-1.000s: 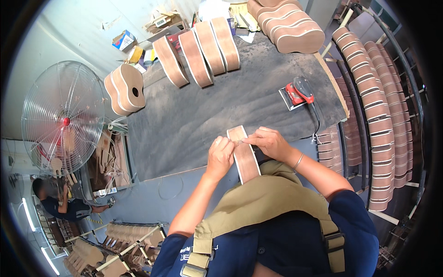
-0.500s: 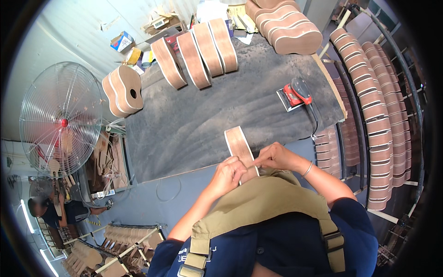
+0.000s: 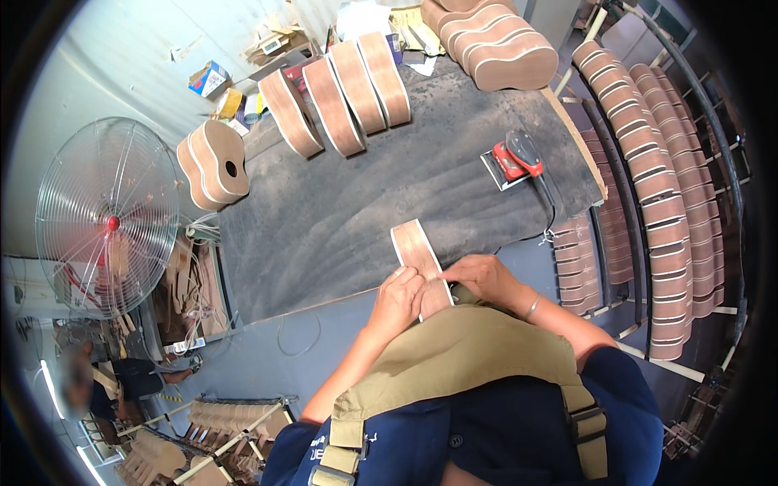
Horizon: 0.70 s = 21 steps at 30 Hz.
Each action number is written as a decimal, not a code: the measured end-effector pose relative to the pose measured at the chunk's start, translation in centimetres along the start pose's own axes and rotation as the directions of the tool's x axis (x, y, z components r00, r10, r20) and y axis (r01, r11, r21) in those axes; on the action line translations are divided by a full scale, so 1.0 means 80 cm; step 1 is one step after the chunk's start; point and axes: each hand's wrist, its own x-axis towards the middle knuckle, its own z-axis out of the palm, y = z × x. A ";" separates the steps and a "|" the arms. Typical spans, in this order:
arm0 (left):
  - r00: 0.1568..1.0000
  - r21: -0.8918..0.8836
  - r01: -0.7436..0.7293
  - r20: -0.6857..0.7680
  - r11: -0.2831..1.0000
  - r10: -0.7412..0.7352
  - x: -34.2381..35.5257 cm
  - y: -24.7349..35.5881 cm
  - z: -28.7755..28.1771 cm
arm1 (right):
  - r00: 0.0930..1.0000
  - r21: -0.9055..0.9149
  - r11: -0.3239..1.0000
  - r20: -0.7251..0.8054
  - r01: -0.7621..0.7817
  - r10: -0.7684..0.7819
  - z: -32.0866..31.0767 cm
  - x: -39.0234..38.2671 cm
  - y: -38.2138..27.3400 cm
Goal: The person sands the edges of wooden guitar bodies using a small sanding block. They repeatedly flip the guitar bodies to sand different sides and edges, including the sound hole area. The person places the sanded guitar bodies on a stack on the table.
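A small guitar-shaped wooden body (image 3: 416, 245), likely a ukulele's, stands on edge at the bench's near side. Its brown side, with pale binding along both edges, faces up, and its near end reaches my apron. My left hand (image 3: 398, 298) is closed, its curled fingers against the left part of that side. On the opposite edge, the fingers of my right hand (image 3: 485, 280) are drawn together, their tips touching the wood near the binding. Whether a small thing sits between those fingertips is hidden.
A red and black sander (image 3: 518, 156) with a cord rests on the dark bench (image 3: 340, 235). Similar bodies (image 3: 288, 113) stand along the back, more (image 3: 506, 61) at back right. A fan (image 3: 112, 220) is at left; racks (image 3: 648, 178) hold bodies at right. Another person (image 3: 121, 389) sits far left.
Both my hands have shifted slightly away from me along the body's side, still touching it. The whole view has moved a little. The person at far left has changed posture.
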 end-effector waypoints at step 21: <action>0.995 0.006 -0.038 -0.093 0.999 0.038 0.007 -0.013 0.002 | 0.998 -0.102 0.993 -0.013 0.066 -0.068 0.000 0.028 0.002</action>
